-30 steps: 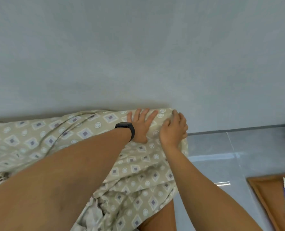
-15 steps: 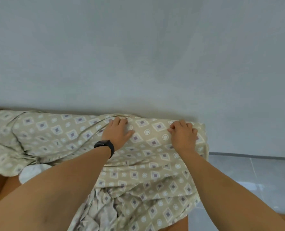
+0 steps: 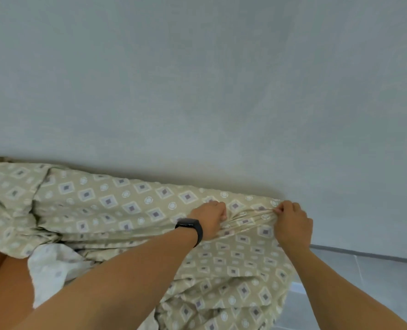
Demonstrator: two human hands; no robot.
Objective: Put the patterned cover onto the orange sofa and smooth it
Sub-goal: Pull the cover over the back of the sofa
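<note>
A beige patterned cover [image 3: 116, 206] with diamond and circle motifs drapes over the top of the sofa back and hangs down its right end. The orange sofa [image 3: 9, 282] shows only at the lower left, below the cloth. My left hand [image 3: 209, 220], with a black wristband, is closed on bunched folds of the cover near the top edge. My right hand [image 3: 291, 222] pinches the cover's right corner. The fabric between the hands is pulled into taut wrinkles. A pale underside of the cover [image 3: 52, 265] is turned up at the lower left.
A plain grey wall [image 3: 197, 79] rises directly behind the sofa back. Grey tiled floor [image 3: 376, 277] lies to the right of the sofa's end.
Both hands went from lying flat on the cover to closing on it, and the fabric between them is now bunched. The view has shifted left, so the hands sit further right.
</note>
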